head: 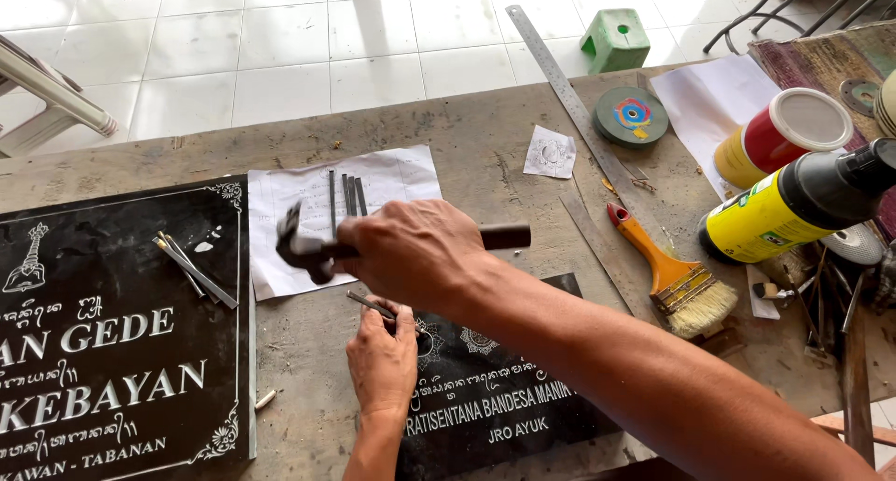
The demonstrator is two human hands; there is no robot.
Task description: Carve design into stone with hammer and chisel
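My right hand (411, 250) is shut on a hammer (303, 246), its dark head hanging left of the hand and its handle end sticking out to the right. Just below it, my left hand (383, 355) pinches a thin metal chisel (366, 303) against the top left corner of a small black engraved stone plaque (504, 388). The hammer head is raised a little above the chisel's free end.
A larger black plaque (112, 350) with loose metal tools lies at left. White paper (289, 201) holds several thin chisels. At right are a long steel ruler (579, 108), an orange-handled brush (667, 276), a yellow spray can (793, 206), a red-and-yellow tin (779, 136) and a grinding disc (632, 115).
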